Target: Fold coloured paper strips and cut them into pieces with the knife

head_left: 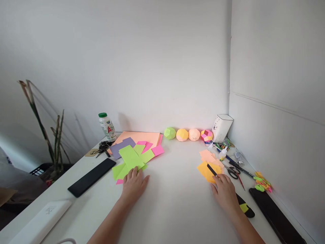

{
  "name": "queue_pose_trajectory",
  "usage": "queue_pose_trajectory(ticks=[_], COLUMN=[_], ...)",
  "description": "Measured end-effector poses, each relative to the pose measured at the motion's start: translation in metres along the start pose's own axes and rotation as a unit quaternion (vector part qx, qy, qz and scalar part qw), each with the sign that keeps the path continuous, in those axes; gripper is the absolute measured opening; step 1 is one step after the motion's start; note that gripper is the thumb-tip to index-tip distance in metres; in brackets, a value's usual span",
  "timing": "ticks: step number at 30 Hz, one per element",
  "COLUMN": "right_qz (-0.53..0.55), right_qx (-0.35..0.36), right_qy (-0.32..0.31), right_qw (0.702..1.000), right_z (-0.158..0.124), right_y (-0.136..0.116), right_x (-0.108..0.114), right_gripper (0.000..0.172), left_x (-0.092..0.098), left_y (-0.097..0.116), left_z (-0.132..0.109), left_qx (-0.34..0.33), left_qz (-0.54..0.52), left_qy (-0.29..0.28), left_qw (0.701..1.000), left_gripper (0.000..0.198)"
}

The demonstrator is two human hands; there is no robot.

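My left hand (133,184) lies flat and open on the white table (175,189), its fingertips touching the near edge of a green paper sheet (129,159) in a loose pile of green, pink and purple pieces. My right hand (224,193) rests palm down with fingers apart at the near edge of an orange paper stack (207,169). A black and yellow utility knife (243,206) runs under that hand, and its blade end (211,168) lies across the orange paper. I cannot tell whether the hand grips the knife.
Paper balls (182,134) line the back wall beside a white box (221,127). A glue bottle (222,153), scissors (233,172) and folded paper bits (262,183) lie right. A bottle (107,126), keys (103,147) and black bar (91,176) lie left.
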State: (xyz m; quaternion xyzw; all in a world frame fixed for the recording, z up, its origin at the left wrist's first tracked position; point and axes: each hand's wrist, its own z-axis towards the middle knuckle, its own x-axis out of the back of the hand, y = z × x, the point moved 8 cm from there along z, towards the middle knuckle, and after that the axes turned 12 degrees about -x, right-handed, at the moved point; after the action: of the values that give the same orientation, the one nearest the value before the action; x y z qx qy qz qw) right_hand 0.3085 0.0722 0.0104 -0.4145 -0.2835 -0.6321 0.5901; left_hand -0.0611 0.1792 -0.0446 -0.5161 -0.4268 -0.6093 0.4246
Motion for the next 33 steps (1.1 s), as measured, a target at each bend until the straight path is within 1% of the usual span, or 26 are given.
queue_pose_trajectory(ticks=[4,6,8,10,11,12,13,14,15,16,17,18,19,20,22,24,26,27,28,29,30,31,33], right_qz=[0.035,0.051,0.081,0.145,0.187,0.228,0.262,0.29,0.316,0.344,0.37,0.391,0.404,0.414,0.428,0.433,0.432,0.431,0.428,0.424,0.418,0.41,0.396], right_qx=[0.028,0.041,0.051,0.061,0.064,0.069,0.071,0.068,0.064,0.061,0.062,0.063,0.054,0.042,0.015,-0.012,-0.033,-0.041,-0.046,-0.048,-0.045,-0.037,-0.01], right_qy=[0.015,0.021,0.023,0.001,-0.023,-0.061,-0.106,-0.156,-0.208,-0.259,-0.311,-0.347,-0.372,-0.38,-0.375,-0.354,-0.33,-0.321,-0.314,-0.307,-0.299,-0.293,-0.283], right_qw=[0.999,0.998,0.995,0.988,0.98,0.969,0.956,0.942,0.924,0.901,0.874,0.85,0.834,0.826,0.822,0.829,0.838,0.842,0.846,0.851,0.857,0.863,0.874], right_z=[0.0,0.0,-0.001,-0.006,-0.009,-0.013,-0.018,-0.023,-0.029,-0.036,-0.043,-0.048,-0.052,-0.053,-0.053,-0.052,-0.052,-0.051,-0.051,-0.051,-0.051,-0.05,-0.049], right_y=[-0.006,-0.01,-0.015,-0.024,-0.03,-0.037,-0.045,-0.054,-0.063,-0.072,-0.082,-0.091,-0.097,-0.1,-0.103,-0.102,-0.099,-0.098,-0.097,-0.097,-0.098,-0.099,-0.104], right_x=[0.003,0.005,0.008,0.012,0.013,0.013,0.012,0.01,0.008,0.005,0.003,0.002,0.001,0.0,-0.002,-0.003,-0.002,-0.002,-0.001,0.0,0.001,0.003,0.006], right_gripper=[0.02,0.022,0.023,0.024,0.026,0.031,0.039,0.047,0.054,0.058,0.056,0.052,0.046,0.04,0.033,0.032,0.033,0.032,0.031,0.03,0.028,0.027,0.027], left_x=[0.01,0.019,0.028,0.036,0.043,0.048,0.051,0.051,0.051,0.051,0.05,0.047,0.043,0.038,0.024,0.007,-0.003,-0.005,-0.005,-0.003,0.001,0.006,0.02], left_y=[0.0,0.005,0.02,0.047,0.069,0.09,0.109,0.126,0.141,0.153,0.16,0.163,0.163,0.159,0.147,0.138,0.137,0.138,0.139,0.14,0.14,0.14,0.139], left_z=[0.002,0.001,-0.003,-0.014,-0.024,-0.036,-0.049,-0.06,-0.07,-0.077,-0.082,-0.085,-0.084,-0.082,-0.076,-0.073,-0.073,-0.074,-0.074,-0.075,-0.076,-0.077,-0.081], left_qx=[-0.004,-0.021,-0.059,-0.124,-0.191,-0.251,-0.292,-0.313,-0.325,-0.326,-0.315,-0.294,-0.266,-0.228,-0.141,-0.064,-0.015,-0.002,0.003,0.0,-0.011,-0.032,-0.101], left_qz=[-0.009,-0.017,-0.033,-0.068,-0.143,-0.223,-0.297,-0.358,-0.401,-0.432,-0.464,-0.493,-0.513,-0.532,-0.578,-0.629,-0.673,-0.689,-0.697,-0.693,-0.674,-0.64,-0.516], left_qy=[0.045,0.072,0.094,0.105,0.128,0.136,0.121,0.092,0.063,0.042,0.022,0.0,-0.018,-0.03,-0.053,-0.097,-0.137,-0.15,-0.158,-0.16,-0.154,-0.141,-0.094], left_qw=[0.999,0.997,0.993,0.984,0.963,0.932,0.901,0.875,0.854,0.84,0.827,0.819,0.816,0.815,0.802,0.769,0.726,0.709,0.7,0.703,0.722,0.755,0.845], left_gripper=[0.053,0.053,0.05,0.041,0.037,0.035,0.033,0.031,0.029,0.029,0.028,0.026,0.024,0.021,0.018,0.026,0.032,0.033,0.032,0.031,0.029,0.027,0.028])
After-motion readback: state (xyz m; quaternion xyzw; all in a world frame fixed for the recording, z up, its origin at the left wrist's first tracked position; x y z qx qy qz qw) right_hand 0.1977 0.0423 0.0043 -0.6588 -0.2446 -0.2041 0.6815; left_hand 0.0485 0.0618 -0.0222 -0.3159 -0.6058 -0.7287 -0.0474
